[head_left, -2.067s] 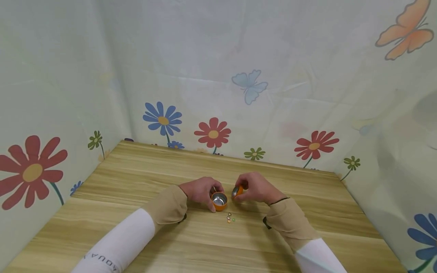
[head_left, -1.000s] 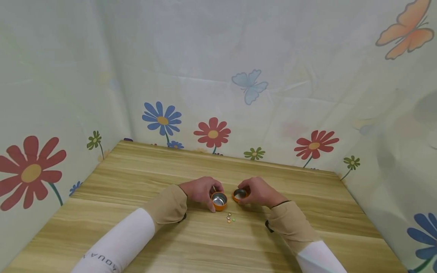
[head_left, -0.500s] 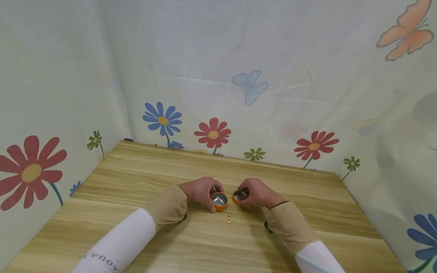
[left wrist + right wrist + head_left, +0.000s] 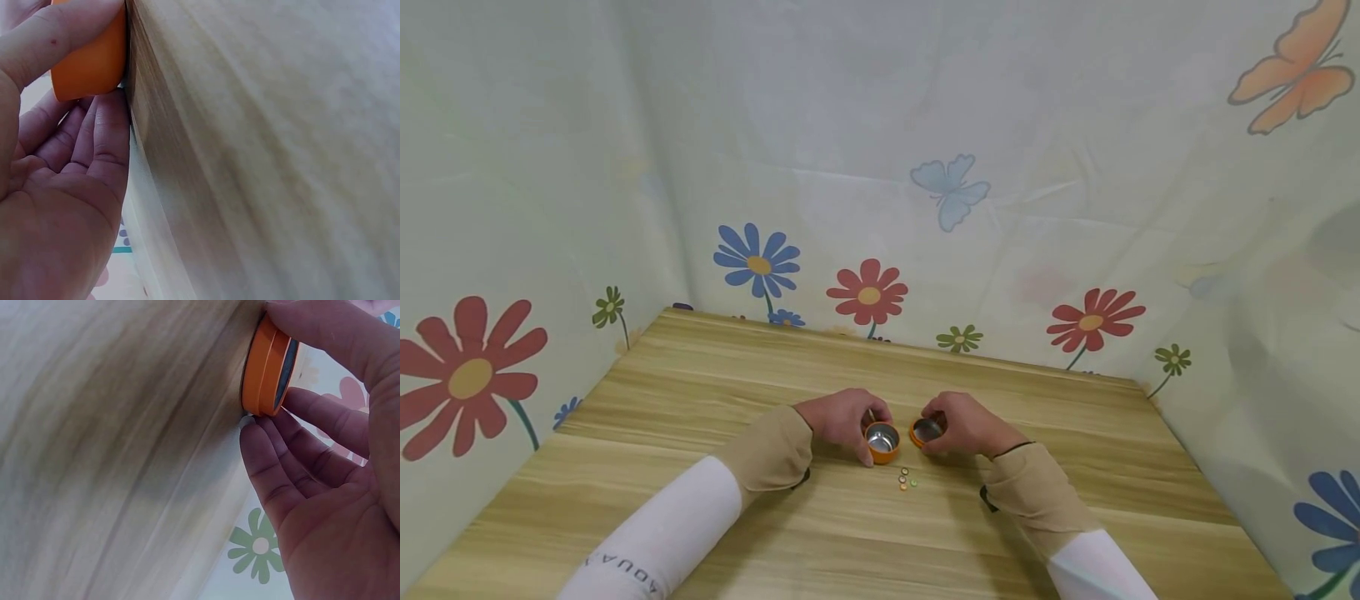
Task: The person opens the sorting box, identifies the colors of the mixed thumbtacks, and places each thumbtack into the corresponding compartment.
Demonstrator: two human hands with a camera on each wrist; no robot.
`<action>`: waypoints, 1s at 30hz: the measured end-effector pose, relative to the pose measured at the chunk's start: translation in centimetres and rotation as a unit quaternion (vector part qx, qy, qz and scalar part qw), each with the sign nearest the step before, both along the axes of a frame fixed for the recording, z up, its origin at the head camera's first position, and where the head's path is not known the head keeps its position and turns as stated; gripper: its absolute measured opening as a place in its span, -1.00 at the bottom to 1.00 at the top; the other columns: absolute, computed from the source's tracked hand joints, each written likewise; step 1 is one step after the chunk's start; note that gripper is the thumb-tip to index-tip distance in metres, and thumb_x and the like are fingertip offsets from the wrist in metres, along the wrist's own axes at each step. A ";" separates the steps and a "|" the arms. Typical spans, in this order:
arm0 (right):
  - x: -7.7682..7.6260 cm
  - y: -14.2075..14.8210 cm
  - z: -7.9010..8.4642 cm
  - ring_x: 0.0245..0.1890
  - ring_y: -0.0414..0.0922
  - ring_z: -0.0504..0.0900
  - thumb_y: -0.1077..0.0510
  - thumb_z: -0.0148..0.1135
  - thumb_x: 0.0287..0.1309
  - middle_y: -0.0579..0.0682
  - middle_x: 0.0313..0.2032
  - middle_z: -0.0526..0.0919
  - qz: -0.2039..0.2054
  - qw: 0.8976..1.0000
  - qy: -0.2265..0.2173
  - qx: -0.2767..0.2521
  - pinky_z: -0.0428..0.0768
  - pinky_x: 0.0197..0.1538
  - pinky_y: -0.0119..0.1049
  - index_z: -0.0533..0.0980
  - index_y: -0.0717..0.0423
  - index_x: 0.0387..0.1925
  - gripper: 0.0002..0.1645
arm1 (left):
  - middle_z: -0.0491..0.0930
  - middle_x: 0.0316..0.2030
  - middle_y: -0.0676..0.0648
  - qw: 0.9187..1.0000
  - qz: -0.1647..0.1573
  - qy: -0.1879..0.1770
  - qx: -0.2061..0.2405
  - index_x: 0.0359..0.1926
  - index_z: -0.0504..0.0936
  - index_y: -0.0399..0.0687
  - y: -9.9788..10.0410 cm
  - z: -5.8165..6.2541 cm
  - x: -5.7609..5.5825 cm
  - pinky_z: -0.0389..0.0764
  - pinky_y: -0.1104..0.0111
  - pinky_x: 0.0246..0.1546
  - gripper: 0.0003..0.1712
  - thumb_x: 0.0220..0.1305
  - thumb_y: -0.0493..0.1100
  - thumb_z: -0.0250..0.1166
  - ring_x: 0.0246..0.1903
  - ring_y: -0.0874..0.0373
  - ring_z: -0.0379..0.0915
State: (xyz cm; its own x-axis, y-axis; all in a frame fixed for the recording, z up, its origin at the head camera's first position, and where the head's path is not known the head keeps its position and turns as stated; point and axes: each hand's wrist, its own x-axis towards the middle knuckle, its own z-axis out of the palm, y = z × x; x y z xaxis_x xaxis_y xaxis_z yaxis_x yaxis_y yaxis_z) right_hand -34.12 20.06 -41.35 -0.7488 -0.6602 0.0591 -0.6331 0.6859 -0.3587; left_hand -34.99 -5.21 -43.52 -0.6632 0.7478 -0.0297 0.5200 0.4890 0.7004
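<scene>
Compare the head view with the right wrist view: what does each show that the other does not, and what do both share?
Head view only: the deeper orange cup, four small round pieces and butterflies.

Right wrist view only: the palm of the right hand and the line along the side of the lid.

Both: the right hand holding the lid, the wooden table and printed flowers.

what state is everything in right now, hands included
left hand: thumb and fingers around the orange cup
orange cup: upright, uncovered, shiny inside showing
right hand: thumb and fingers around the orange lid
orange lid: off the orange cup, hollow side up, on the wooden table
four small round pieces: loose on the wooden table
</scene>
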 end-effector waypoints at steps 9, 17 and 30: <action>0.3 -0.3 0.5 -0.33 -0.13 0.55 0.08 0.56 -0.25 0.04 -0.31 0.59 0.001 1.000 0.003 0.005 0.52 -0.25 -0.26 0.55 0.30 -0.16 -0.41 | 0.55 -0.29 0.16 1.000 -0.004 -0.007 0.008 -0.18 0.54 0.11 0.0 -0.1 -0.1 0.51 0.43 -0.28 -0.40 -0.33 -0.24 0.62 -0.29 0.27 0.48; 0.4 -0.4 0.4 -0.26 -0.09 0.50 0.05 0.56 -0.25 0.04 -0.24 0.54 -0.009 0.999 0.029 0.037 0.49 -0.20 -0.21 0.51 0.24 -0.04 -0.31 | 0.54 -0.28 0.16 1.000 -0.007 -0.001 0.004 -0.16 0.55 0.09 -0.1 0.3 0.1 0.50 0.43 -0.26 -0.40 -0.31 -0.24 0.62 -0.28 0.26 0.48; 1.8 -2.4 1.6 -0.47 -0.20 0.48 0.22 0.36 -0.05 -0.08 -0.43 0.58 0.069 0.995 0.072 0.023 0.48 -0.38 -0.34 0.61 0.11 -0.34 -0.84 | 0.54 -0.28 0.14 1.000 -0.011 0.012 -0.004 -0.16 0.55 0.04 0.0 0.7 0.5 0.49 0.45 -0.26 -0.42 -0.29 -0.24 0.61 -0.30 0.25 0.48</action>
